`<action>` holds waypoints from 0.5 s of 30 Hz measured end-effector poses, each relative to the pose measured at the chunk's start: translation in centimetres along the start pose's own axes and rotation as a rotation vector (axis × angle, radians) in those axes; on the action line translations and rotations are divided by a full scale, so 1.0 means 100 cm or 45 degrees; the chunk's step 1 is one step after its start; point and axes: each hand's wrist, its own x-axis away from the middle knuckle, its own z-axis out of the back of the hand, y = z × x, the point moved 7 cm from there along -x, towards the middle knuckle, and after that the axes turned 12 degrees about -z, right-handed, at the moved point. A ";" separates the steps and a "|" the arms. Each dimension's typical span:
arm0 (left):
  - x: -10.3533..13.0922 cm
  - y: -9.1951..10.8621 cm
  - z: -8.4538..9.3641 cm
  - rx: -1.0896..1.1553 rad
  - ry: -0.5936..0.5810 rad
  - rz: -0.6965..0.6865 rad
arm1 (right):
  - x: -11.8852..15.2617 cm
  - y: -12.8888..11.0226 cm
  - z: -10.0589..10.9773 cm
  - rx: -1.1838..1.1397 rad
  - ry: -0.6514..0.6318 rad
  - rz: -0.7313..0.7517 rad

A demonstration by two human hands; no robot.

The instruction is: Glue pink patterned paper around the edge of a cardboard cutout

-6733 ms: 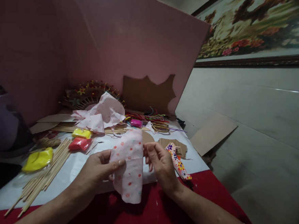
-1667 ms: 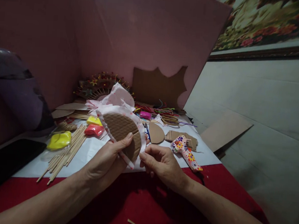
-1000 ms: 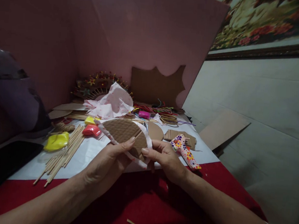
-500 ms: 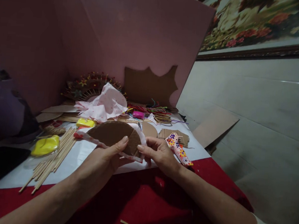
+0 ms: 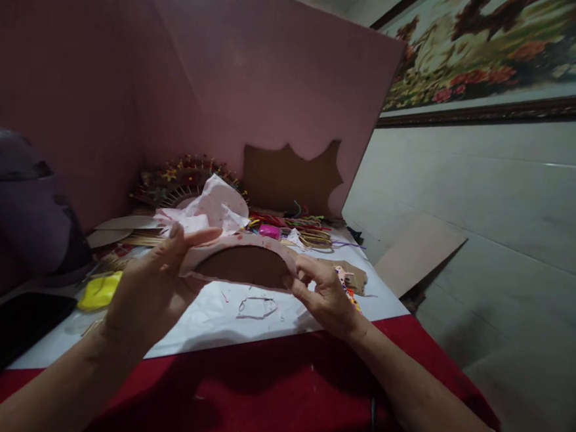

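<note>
A half-round cardboard piece point(image 5: 245, 265), edged with pale pink printed cloth, is held up above the table with its brown face toward me. My left hand point(image 5: 158, 279) grips its left end, thumb raised and one finger along the upper edge. At the right end, my right hand point(image 5: 324, 294) pinches the cloth-covered corner between thumb and fingers. Just behind the right hand lies a flower-patterned cloth shape point(image 5: 347, 286), mostly hidden. Farther back, behind the held piece, rests crumpled pink cloth point(image 5: 217, 204).
Yellow clay in a packet point(image 5: 99, 291) and a black flat object point(image 5: 19, 319) lie at the left, near a purple appliance point(image 5: 26, 217). A magenta packet point(image 5: 270, 231), colored cords and scissors point(image 5: 316, 238) lie at the back. A jagged cardboard sheet point(image 5: 290, 180) leans behind.
The cardboard piece has been turned level and raised, with cloth now showing around its curved edge. My left hand has shifted up and left to its end; my right hand stays at the right.
</note>
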 end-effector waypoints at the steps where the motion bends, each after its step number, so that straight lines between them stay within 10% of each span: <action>1: -0.003 0.004 0.000 -0.029 -0.052 -0.020 | -0.001 -0.003 0.005 0.044 0.029 0.051; 8: -0.012 0.016 -0.008 -0.402 -0.469 -0.290 | 0.010 -0.025 0.014 0.119 0.007 0.366; 15: 0.021 -0.025 -0.034 -0.466 -0.971 0.260 | 0.025 -0.043 -0.007 0.272 -0.169 0.584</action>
